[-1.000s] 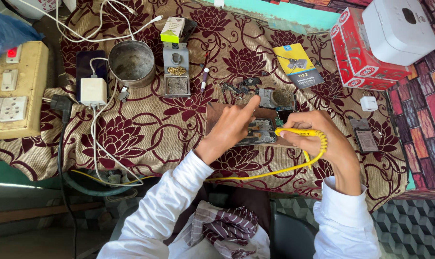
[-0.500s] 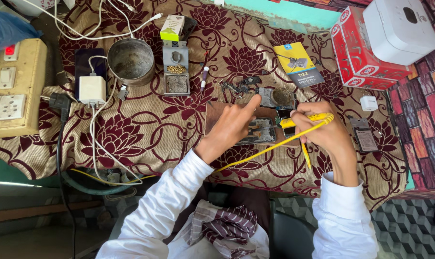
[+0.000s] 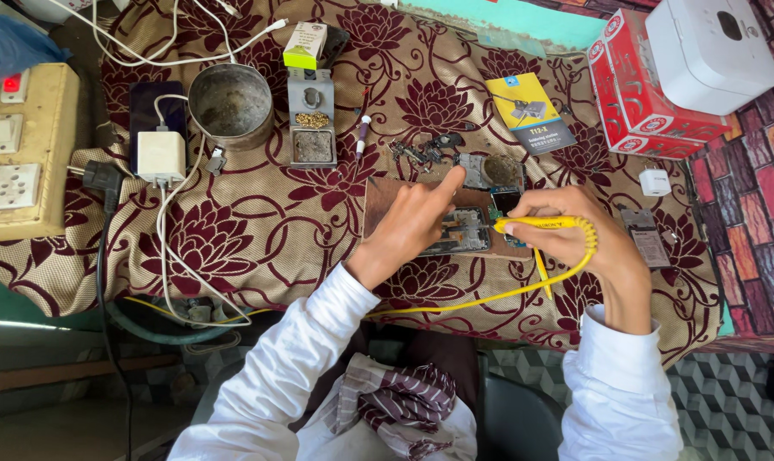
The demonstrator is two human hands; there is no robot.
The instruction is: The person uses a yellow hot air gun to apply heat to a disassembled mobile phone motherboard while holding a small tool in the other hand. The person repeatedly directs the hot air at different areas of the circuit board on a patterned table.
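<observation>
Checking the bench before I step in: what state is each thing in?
Switchboard indicator light: lit red.
Black plug: lying unplugged.
Metal bowl: upright, looks empty.
Circuit board: flat, left hand on it.
Yellow soldering iron: in right hand, tip at board.

Soldering iron (image 3: 536,224): yellow handle, lying nearly level in my right hand (image 3: 579,239), tip end pointing left toward the board. Its yellow cord loops off the rear of the handle, curls round my knuckles and trails down-left across the cloth.

Circuit board (image 3: 465,230): small, dark grey with metal shields, lying flat on the wooden block, partly hidden under my left hand (image 3: 408,226).

Wooden block (image 3: 378,201): brown, flat on the flowered cloth, carrying the board.

Left hand: pressed on the board, forefinger stretched up and to the right.
</observation>
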